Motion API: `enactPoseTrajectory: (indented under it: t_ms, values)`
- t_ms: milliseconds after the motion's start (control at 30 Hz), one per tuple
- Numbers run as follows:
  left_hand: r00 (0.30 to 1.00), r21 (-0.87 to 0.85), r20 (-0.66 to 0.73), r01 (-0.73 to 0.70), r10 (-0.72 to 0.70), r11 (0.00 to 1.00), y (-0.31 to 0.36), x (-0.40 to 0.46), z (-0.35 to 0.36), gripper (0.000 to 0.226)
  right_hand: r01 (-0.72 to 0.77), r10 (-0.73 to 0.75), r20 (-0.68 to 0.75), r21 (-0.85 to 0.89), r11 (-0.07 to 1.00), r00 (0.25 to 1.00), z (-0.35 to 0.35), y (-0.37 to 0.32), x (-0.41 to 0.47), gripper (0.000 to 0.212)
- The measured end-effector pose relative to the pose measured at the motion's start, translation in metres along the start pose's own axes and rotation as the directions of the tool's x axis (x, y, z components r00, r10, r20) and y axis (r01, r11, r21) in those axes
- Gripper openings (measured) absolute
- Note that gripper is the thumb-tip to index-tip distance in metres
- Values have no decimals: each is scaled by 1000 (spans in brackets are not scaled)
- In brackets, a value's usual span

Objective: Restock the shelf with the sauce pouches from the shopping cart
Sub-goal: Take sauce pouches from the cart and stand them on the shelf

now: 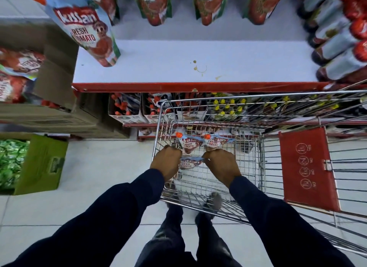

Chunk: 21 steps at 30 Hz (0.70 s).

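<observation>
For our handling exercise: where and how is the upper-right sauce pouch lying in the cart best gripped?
Probably by its tapered lower body, coming straight down from above into the open-topped cart. The upper-right sauce pouch lies flat on the wire floor, orange cap pointing left; the right hand is already just beside that end.

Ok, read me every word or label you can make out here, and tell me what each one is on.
"Kissan FRESH TOMATO": big pouch at the shelf's left front.
"TOMATO", tops cut off: pouches in the back row.
"FRESH TOMATO": pouches in the cart, one under both hands.
"YES", "NO", "NO", "NO": red cart flap.
Bottle labels and box print: too blurred.
</observation>
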<state>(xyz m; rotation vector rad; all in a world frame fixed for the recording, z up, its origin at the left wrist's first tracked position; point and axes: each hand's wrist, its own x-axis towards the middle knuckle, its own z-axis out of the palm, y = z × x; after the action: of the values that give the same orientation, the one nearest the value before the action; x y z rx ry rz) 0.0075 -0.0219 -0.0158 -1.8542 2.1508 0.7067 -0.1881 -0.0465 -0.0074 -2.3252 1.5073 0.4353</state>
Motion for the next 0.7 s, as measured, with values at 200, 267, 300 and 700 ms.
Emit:
enactPoseTrajectory:
  t_ms: [200,267,300,700]
  values:
    - [983,-74,-170,-84,70,994,2,-41,-68,21,39,-7,-187,167,985,982,-67,1,-25,21]
    - [968,-106,-239,-108,80,988,0,-56,-96,23,61,-16,-219,197,978,976,-96,-2,-31,21]
    - [957,-119,-280,-113,75,986,-1,-62,-110,23,71,-19,-248,202,977,969,-111,-3,-34,20]
    - [753,103,-639,-118,157,988,-26,-94,-270,24,240,-89,-600,177,954,795,-282,-32,-23,15]
